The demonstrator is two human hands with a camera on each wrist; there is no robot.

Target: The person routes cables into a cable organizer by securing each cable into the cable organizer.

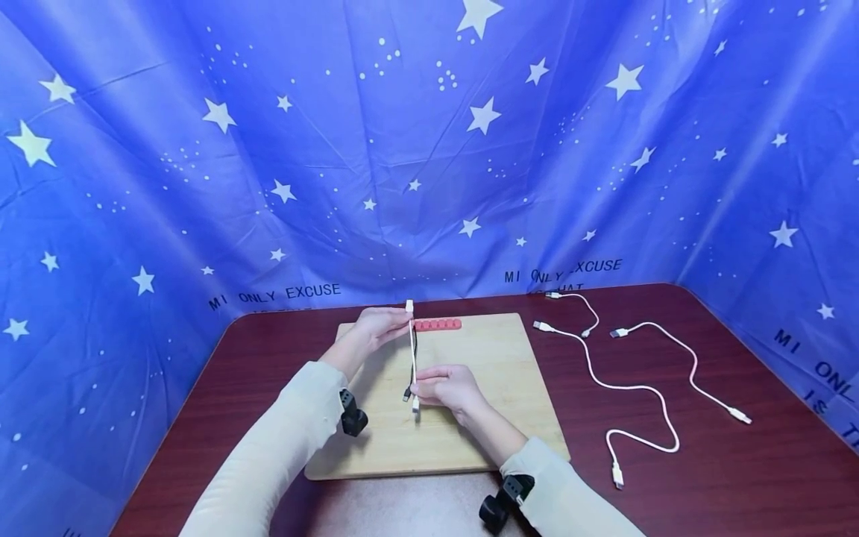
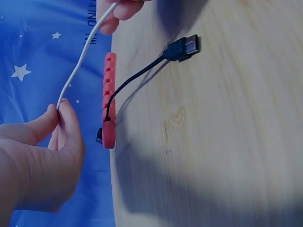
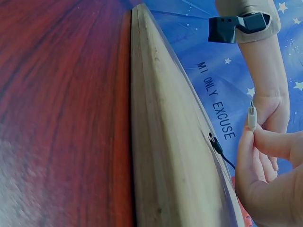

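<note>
A short white USB cable is stretched between both hands above a wooden board. My left hand pinches it near its far plug, between thumb and fingers. At the near end, my right hand pinches the cable just behind a white connector, whose metal tip points away from the fingers. Along the board's far edge lies a red slotted cable holder. A black cable sits in one of its end slots, with its plug reaching over the board.
Three more white cables lie on the dark red table right of the board: a short one, a long curving one and another. A blue star-patterned curtain hangs behind the table.
</note>
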